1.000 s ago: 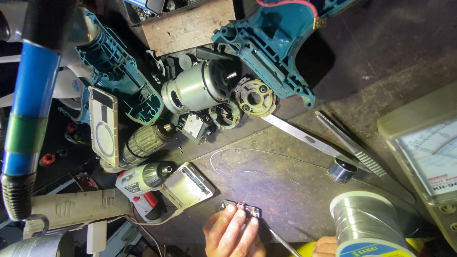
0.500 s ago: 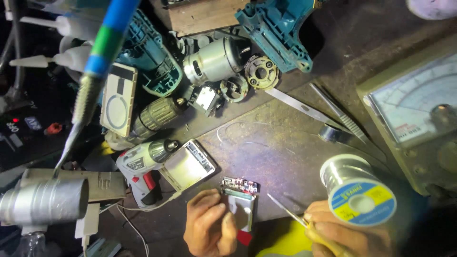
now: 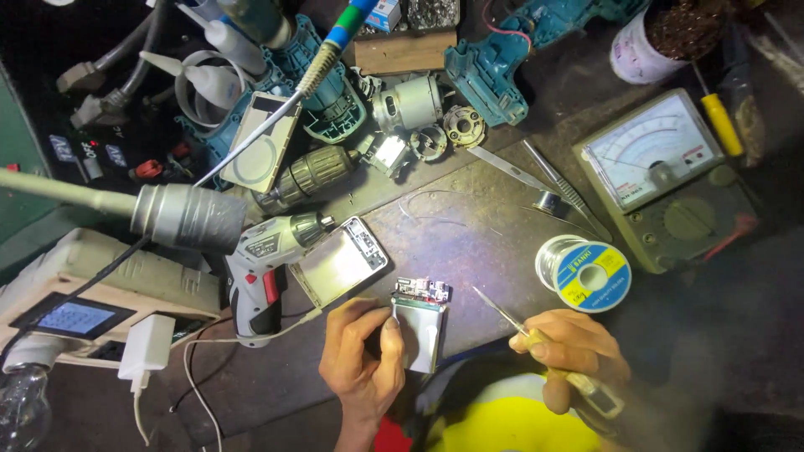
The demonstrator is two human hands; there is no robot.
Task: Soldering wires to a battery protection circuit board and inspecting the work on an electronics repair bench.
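Battery pack (image 3: 419,333) with circuit strip on the bench, now fully in view near the front edge | left hand (image 3: 362,356) fingers pinch its side | right hand (image 3: 569,351) fingers closed on a screwdriver (image 3: 502,313), tip newly hovering beside the board | solder spool (image 3: 584,273) nearby.

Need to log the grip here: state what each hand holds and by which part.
Left hand grips the silver battery pack by its left edge, near the small circuit board. Right hand holds the tweezers by their rear end, tips free.
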